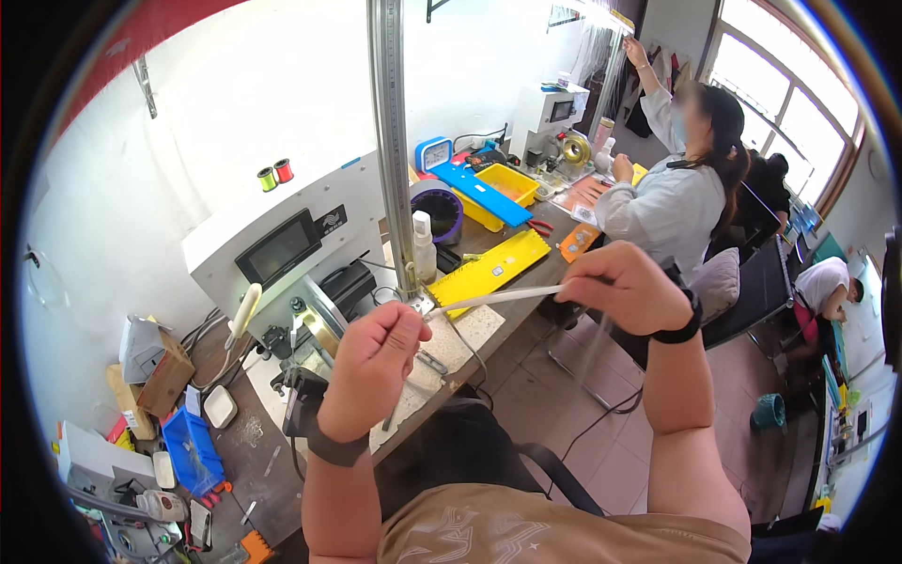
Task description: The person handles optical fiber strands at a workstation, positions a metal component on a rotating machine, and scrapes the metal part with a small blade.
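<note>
A thin white band or bundle of strands (512, 296) is stretched between my two hands above the front edge of the workbench. My left hand (376, 362) is closed in a pinch on its left end, thumb on top. Its other end is gripped by my right hand (625, 289), raised a little higher, with a blurred pale tail hanging below the fingers. Whether it is one flat strip or several strands, I cannot tell. Behind it a yellow notched board (493, 268) lies on the bench, beside a white bottle (424, 249).
A white machine with a dark screen (279, 246) stands left, near a metal post (390, 141). Farther back are a blue board (481, 195), a yellow tray (507, 181) and a purple-rimmed bowl (437, 214). A blue bin (193, 451) sits lower left. A co-worker (672, 202) sits to the right.
</note>
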{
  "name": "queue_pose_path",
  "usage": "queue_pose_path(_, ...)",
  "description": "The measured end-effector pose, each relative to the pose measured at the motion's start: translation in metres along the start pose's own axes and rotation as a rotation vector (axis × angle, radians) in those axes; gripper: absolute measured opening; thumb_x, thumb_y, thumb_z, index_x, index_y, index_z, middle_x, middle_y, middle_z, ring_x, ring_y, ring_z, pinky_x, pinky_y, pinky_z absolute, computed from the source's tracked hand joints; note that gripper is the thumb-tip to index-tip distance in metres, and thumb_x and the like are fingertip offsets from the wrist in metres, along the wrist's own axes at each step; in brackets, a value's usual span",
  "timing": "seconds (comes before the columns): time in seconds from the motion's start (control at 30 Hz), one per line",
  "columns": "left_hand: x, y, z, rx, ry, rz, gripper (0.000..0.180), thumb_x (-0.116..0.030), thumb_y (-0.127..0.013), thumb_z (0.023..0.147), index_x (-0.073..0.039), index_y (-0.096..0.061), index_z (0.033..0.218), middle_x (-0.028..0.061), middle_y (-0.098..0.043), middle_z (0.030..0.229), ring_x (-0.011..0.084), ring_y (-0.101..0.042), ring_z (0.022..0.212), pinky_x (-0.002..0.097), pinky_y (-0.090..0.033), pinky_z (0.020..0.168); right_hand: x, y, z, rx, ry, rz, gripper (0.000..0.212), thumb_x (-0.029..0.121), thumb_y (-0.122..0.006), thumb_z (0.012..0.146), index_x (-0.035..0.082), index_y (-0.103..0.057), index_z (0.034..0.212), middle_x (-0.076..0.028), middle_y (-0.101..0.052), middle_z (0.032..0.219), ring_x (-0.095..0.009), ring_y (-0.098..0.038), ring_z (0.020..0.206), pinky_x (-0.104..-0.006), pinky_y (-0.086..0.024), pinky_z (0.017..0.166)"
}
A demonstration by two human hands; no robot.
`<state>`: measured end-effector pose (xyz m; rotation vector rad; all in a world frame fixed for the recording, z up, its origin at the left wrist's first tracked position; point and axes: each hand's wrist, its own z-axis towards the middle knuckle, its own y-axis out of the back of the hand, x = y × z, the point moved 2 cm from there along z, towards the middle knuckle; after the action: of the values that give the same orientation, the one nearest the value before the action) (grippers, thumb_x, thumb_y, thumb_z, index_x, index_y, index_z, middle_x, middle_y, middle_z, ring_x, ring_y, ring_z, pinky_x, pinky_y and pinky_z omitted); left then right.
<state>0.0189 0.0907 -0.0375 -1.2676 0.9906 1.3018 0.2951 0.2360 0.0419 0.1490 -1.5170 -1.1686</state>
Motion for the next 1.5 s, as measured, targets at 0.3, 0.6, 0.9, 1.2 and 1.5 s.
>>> queue_pose_path(0.3, -0.005, 0.016, 0.0, 0.04, 0.005, -0.078, 0.029, -0.027, -0.056, 0.109, -0.004, -0.065, 0.093, -0.0079, -0.046, 0.072, 0.0014, -0.038, 0.062, 0.0202, -0.031, 0.055, -0.084, 0.049, -0.071, -0.261, -0.182, 0.393, 0.026, 0.02, -0.063, 0.103, -0.002, -0.073, 0.092, 0.005, -0.055, 0.067, -0.004, -0.045, 0.061, -0.0226, -0.032, 0.055)
queue_pose_path(0.6, 0.002, -0.024, 0.007, 0.114, -0.096, 0.098, 0.031, -0.029, -0.055, 0.11, -0.004, -0.065, 0.096, -0.0082, -0.043, 0.066, 0.0015, -0.036, 0.058, 0.0206, -0.029, 0.053, -0.044, -0.018, -0.035, -0.269, 0.03, 0.274, 0.035, 0.024, -0.053, 0.108, -0.004, -0.07, 0.12, -0.01, -0.075, 0.114, -0.016, -0.068, 0.101, -0.0318, -0.052, 0.093)
queue_pose_path(0.9, -0.005, -0.034, -0.002, 0.081, -0.145, 0.401, 0.028, -0.024, -0.057, 0.108, 0.001, -0.066, 0.1, 0.0117, -0.071, 0.086, 0.0215, -0.064, 0.078, 0.0338, -0.051, 0.076, 0.019, -0.092, 0.019, 0.012, -0.011, 0.432, 0.024, 0.02, -0.066, 0.102, -0.003, -0.07, 0.107, -0.013, -0.071, 0.084, -0.016, -0.064, 0.076, -0.0306, -0.052, 0.072)
queue_pose_path(1.2, 0.029, 0.012, -0.022, 0.115, 0.166, -0.054, 0.028, -0.024, -0.051, 0.111, -0.003, -0.062, 0.097, -0.0054, -0.043, 0.067, 0.0059, -0.037, 0.058, 0.0241, -0.032, 0.056, -0.015, -0.047, 0.031, -0.344, -0.002, 0.472, 0.024, 0.018, -0.063, 0.104, -0.002, -0.068, 0.092, 0.003, -0.057, 0.066, -0.006, -0.048, 0.058, -0.0253, -0.039, 0.053)
queue_pose_path(1.5, 0.113, 0.04, -0.062, 0.072, 0.349, -0.345, 0.03, -0.029, -0.051, 0.11, -0.004, -0.062, 0.098, -0.0016, -0.048, 0.069, 0.0117, -0.045, 0.062, 0.0282, -0.038, 0.062, -0.046, 0.009, 0.054, -0.57, 0.107, 0.924, 0.024, 0.018, -0.059, 0.107, -0.001, -0.063, 0.092, 0.004, -0.045, 0.06, -0.004, -0.037, 0.049, -0.0238, -0.028, 0.048)
